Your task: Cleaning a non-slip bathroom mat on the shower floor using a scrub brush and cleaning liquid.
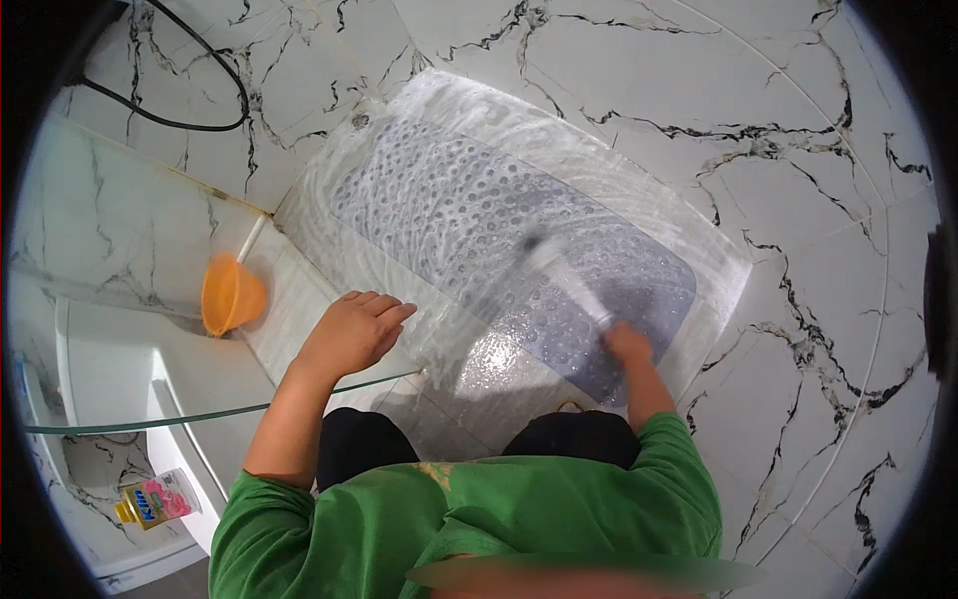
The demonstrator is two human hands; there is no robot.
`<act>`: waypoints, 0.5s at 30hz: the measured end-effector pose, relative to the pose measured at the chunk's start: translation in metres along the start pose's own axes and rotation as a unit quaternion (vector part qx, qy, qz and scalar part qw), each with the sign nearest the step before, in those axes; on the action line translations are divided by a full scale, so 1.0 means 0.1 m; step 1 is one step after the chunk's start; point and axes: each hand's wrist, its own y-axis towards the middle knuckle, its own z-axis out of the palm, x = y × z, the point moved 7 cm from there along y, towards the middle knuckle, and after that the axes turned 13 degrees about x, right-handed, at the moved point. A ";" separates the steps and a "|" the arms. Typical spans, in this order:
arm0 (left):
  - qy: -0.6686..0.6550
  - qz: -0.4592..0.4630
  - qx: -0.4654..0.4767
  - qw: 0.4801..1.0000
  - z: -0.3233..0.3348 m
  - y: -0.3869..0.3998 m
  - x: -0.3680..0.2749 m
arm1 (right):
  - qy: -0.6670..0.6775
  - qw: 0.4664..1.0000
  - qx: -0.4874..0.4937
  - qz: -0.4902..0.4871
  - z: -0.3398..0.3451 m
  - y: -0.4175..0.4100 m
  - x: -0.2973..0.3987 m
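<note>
A grey-blue rubber bath mat (494,224) with raised round bumps lies on the wet floor before me, streaked with white suds. My right hand (627,343) is closed around the pale handle of a brush (572,284), whose blurred dark head is over the middle of the mat. My left hand (358,333) holds nothing; its fingers are bent and a little apart, beside the edge of a glass panel (374,380), left of the mat. Whether that hand rests on the glass, I cannot tell.
An orange plastic dipper (233,294) with a white handle is at the left, near a white toilet (112,352). A bottle with a gold cap (157,500) lies lower left. A black hose (243,97) loops at upper left. Marble-patterned tiles surround the mat.
</note>
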 end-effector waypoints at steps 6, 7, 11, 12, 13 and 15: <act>-0.005 0.021 0.031 0.999 0.07 0.26 0.02 | 0.139 0.982 -0.124 0.018 0.10 0.20 -0.26; -0.006 0.029 0.035 0.999 0.12 0.32 0.05 | 0.051 0.993 -0.085 -0.058 0.39 0.22 -0.02; -0.171 -0.014 0.018 0.985 0.20 0.10 0.20 | -0.044 0.992 0.084 -0.077 0.34 -0.47 0.41; -0.235 -0.019 0.002 0.972 0.08 0.07 0.16 | -0.005 0.997 0.076 -0.019 0.19 -0.63 0.19; -0.219 -0.013 0.032 0.975 -0.05 0.04 0.03 | -0.002 0.997 0.082 -0.017 0.09 -0.74 0.15; -0.223 0.019 0.051 0.973 -0.27 -0.08 -0.12 | 0.209 0.963 -0.061 0.160 -0.28 -0.98 -0.16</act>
